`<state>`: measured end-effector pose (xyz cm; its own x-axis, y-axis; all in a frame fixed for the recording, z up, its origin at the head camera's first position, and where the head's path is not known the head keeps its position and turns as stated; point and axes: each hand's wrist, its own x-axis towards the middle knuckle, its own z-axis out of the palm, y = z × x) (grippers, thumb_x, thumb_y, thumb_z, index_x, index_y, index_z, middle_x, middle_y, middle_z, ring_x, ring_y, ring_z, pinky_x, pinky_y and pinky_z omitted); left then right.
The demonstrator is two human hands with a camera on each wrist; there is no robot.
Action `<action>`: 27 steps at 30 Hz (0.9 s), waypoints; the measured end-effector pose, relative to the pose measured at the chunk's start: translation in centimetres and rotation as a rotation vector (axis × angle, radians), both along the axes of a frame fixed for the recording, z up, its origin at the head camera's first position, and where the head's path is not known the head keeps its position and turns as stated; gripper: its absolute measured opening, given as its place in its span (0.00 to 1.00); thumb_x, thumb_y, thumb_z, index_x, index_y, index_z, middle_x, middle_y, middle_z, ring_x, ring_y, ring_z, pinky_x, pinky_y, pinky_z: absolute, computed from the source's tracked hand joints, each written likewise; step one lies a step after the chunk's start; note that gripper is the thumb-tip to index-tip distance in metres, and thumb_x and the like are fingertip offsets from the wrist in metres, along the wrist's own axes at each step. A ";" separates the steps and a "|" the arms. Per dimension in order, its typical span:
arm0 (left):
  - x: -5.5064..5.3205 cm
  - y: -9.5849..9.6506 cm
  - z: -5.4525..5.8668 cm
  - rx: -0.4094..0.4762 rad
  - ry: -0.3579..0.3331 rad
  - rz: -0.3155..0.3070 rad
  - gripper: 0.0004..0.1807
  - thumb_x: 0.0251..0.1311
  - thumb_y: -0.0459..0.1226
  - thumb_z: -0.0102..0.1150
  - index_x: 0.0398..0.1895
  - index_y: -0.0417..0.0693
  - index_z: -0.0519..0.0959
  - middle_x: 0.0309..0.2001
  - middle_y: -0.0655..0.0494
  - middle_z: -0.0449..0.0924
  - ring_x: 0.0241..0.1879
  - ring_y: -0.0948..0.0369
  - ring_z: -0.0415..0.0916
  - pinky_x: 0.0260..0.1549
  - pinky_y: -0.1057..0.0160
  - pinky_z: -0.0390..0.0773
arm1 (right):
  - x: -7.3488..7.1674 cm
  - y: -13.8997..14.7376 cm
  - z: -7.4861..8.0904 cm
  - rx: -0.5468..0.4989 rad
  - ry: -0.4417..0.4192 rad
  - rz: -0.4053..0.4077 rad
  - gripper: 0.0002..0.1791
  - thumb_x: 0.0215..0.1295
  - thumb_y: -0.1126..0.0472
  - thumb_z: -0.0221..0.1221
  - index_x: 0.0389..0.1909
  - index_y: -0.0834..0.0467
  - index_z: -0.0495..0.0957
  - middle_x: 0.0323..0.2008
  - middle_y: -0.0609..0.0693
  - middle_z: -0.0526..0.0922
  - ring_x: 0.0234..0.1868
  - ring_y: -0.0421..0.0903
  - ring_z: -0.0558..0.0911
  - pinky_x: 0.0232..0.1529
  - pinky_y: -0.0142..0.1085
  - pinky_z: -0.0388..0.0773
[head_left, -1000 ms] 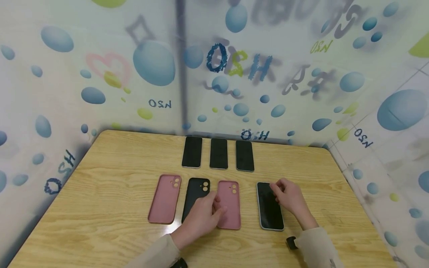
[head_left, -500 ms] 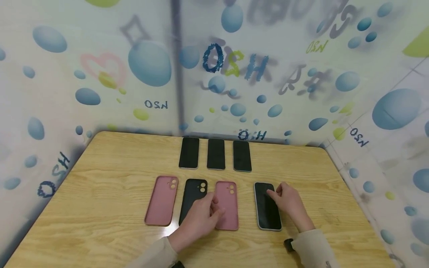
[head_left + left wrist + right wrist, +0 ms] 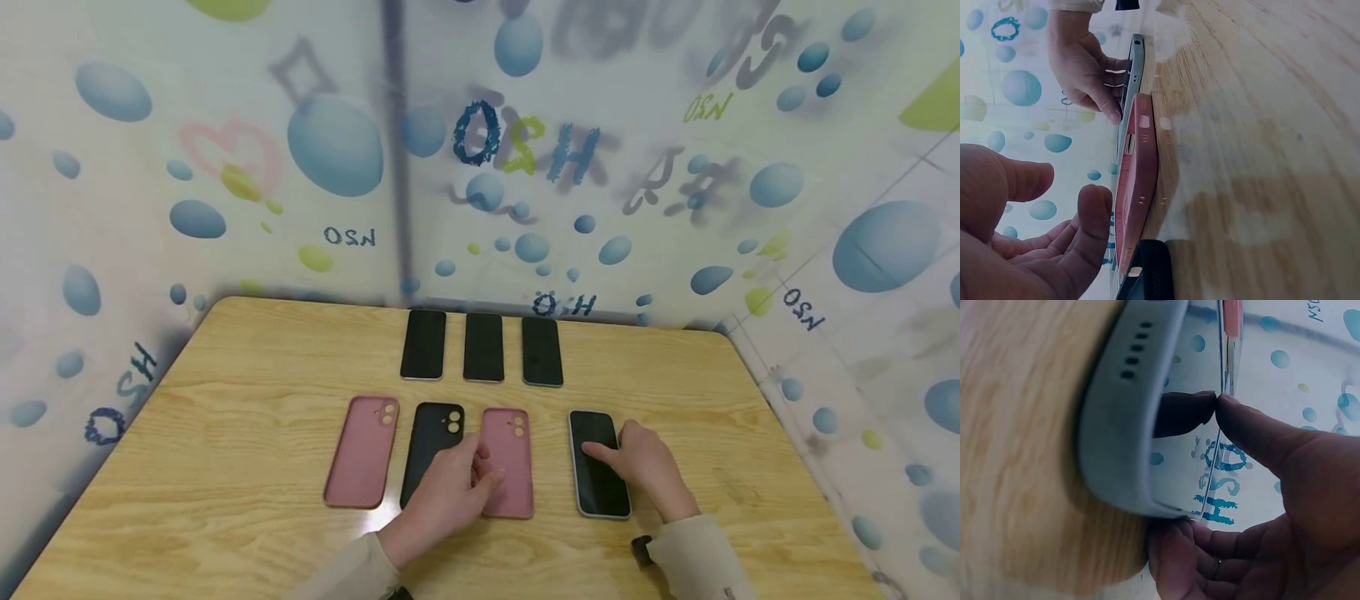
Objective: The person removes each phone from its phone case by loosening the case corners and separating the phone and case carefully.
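Note:
A phone with a black screen and pale blue rim (image 3: 600, 496) lies face up at the right of the front row. My right hand (image 3: 651, 467) holds it at its right edge, the thumb on the screen; in the right wrist view the thumb meets its own reflection, with the fingers at the pale side wall (image 3: 1116, 437). My left hand (image 3: 448, 490), fingers loosely bent and holding nothing, is over a black phone case (image 3: 429, 437) and the left edge of a pink phone case (image 3: 513, 467). The left wrist view shows an air gap between the left thumb (image 3: 1029, 180) and fingers.
Another pink phone case (image 3: 362, 454) lies left of the black one. Three dark phones stand in a row at the back: left phone (image 3: 423, 344), middle phone (image 3: 483, 347), right phone (image 3: 542, 352). Patterned walls enclose the wooden table (image 3: 247, 400).
My right thumb has moved down and left, from the phone's upper right part to mid-screen. The left hand stays where it was. The view has shifted slightly.

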<state>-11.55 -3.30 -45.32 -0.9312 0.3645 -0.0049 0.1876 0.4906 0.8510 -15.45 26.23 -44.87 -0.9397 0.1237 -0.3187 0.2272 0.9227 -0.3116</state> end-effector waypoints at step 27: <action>0.1 0.1 0.3 -0.005 0.000 0.003 0.14 0.69 0.40 0.66 0.46 0.39 0.77 0.29 0.60 0.76 0.27 0.66 0.71 0.24 0.66 0.74 | 0.1 -0.2 0.2 -0.107 0.133 -0.010 0.21 0.72 0.48 0.61 0.27 0.60 0.72 0.23 0.51 0.72 0.27 0.48 0.71 0.28 0.37 0.65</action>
